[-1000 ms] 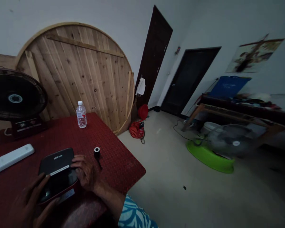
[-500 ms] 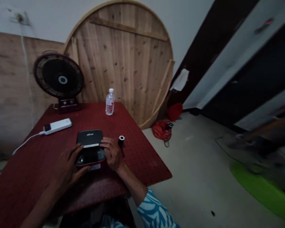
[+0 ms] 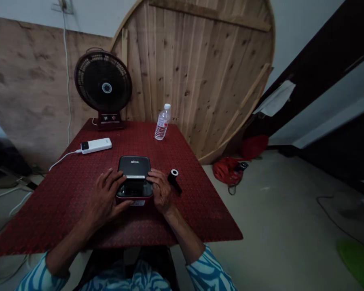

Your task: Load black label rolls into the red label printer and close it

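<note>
The left hand [image 3: 104, 198] and right hand [image 3: 160, 190] gripped a black-and-red lidded box [image 3: 134, 167] mid-desk [image 3: 200, 210]. A slip could have dropped its raised lid onto the fingers; a sideways nudge could have toppled the small black cylinder [image 3: 174, 177] beside it.

A plain, lived-in room in a home, with bare walls and household odds and ends

A desk fan [image 3: 103, 84] and a bottled water [image 3: 162, 122] stand on a tabletop [image 3: 60, 214] covered in red patterned cloth, beside a white power strip [image 3: 96, 146] with its cord trailing off the edge. Behind them, a large round plank board [image 3: 200, 68] leans against a plywood-clad wall [image 3: 27, 89]. A white cloth [image 3: 276, 98] hangs by a dark door [image 3: 330, 68], and a red bag [image 3: 227, 170] lies on the bare pale floor [image 3: 276, 230] near a green plastic basin [image 3: 358, 260]. Nothing here looks like shop or lab fittings.
</note>
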`<state>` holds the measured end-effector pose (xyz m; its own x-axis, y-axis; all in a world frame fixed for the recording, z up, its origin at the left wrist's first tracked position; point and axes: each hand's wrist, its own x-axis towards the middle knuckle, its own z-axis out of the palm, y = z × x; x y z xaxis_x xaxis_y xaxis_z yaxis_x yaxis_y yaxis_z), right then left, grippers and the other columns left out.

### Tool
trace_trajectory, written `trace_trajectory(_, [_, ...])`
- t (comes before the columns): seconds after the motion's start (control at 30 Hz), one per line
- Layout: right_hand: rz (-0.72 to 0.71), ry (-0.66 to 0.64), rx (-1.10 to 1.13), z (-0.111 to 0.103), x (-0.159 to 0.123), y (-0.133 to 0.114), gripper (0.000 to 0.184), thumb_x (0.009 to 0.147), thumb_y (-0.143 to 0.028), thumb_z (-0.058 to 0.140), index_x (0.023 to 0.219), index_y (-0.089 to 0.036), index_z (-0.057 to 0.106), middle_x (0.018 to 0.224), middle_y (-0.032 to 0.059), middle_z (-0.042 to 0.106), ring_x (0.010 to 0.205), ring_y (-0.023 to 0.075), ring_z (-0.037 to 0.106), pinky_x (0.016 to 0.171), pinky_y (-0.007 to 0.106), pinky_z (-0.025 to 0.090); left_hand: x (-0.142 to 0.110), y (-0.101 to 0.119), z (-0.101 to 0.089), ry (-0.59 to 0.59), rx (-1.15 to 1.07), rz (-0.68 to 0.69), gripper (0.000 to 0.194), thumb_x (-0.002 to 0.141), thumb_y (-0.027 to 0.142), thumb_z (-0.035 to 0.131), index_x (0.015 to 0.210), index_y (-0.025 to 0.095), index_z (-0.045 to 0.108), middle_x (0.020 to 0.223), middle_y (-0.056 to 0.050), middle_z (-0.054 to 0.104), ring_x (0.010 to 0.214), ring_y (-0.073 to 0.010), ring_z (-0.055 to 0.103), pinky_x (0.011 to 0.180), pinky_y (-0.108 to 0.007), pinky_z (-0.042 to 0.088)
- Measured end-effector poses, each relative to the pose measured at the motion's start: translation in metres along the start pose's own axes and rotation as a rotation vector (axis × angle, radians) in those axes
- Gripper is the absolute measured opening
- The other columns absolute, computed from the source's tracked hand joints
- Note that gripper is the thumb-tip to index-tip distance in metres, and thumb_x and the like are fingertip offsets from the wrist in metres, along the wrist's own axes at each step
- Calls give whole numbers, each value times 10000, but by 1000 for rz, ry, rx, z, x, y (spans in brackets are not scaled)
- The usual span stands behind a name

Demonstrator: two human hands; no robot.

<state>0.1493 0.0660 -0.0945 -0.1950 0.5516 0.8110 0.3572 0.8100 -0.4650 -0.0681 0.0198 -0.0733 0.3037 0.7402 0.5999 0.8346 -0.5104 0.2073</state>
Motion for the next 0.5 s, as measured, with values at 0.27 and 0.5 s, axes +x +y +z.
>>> trace_trajectory(0.27, [21,88,-58,-3,-9,7,353,960,-250,290,1243,-236,500,1196,106,562,1142,217,534,934,445,469,1,9,-12,158,-860,-649,506,857,386,535,1335,242,455,1444,-83,426,1332,-254,374,1074,-405,332])
trace_trajectory(0.5, [10,140,-157,-7,-10,11,355,954,-244,281,1197,-227,540,1103,97,602,1059,215,578,890,427,486,33,15,-22,133,-1461,-1101,551,571,157,728,1106,169,597,1122,-83,661,785,-162,657,671,-252,506])
